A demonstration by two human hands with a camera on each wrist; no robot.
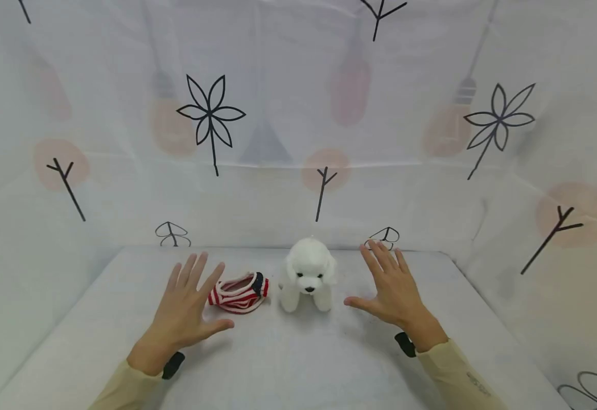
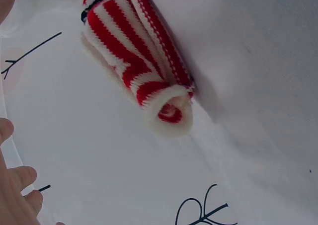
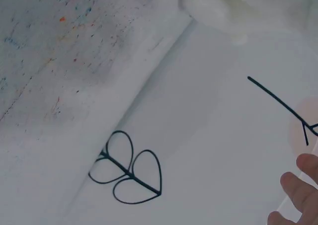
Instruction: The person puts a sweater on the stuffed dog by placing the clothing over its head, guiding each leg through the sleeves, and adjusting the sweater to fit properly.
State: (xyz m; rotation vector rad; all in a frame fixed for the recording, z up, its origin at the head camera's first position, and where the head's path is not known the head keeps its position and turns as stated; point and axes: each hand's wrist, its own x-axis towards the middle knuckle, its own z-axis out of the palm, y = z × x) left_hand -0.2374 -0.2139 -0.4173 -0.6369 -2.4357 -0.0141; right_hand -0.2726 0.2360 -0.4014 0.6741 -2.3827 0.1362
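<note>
1. Head view: a white plush puppy (image 1: 308, 274) is seen sitting upright on the white table (image 1: 288, 364), facing the camera, and is used here as the landmark. A red-and-white striped knit dog sweater (image 1: 239, 292) lies crumpled just left of the puppy, close but apparently not touching. The left hand (image 1: 188, 310) is held flat with fingers spread, grasping nothing, just left of the sweater; whether the fingertips brush it cannot be told. The right hand (image 1: 392, 290) is likewise splayed and empty, to the right of the puppy, apart from it.

2. Left wrist view: the sweater (image 2: 141, 68) is shown bunched, one cuffed opening turned toward the camera. Only fingertips (image 2: 20, 185) are visible at the left edge, clear of the knit.

3. Right wrist view: a bit of the puppy's white fur (image 3: 233, 9) is seen at the top, with fingertips (image 3: 303, 185) at the lower right, well apart from it.

4. Risk, as judged: the puppy could be tipped or shoved toward the printed backdrop (image 1: 298, 142) by a one-sided touch, since it is light and unsupported. The sweater could be gripped by one layer only, so that it stretches or stays twisted. Its openings are hard to tell apart while bunched.
</note>
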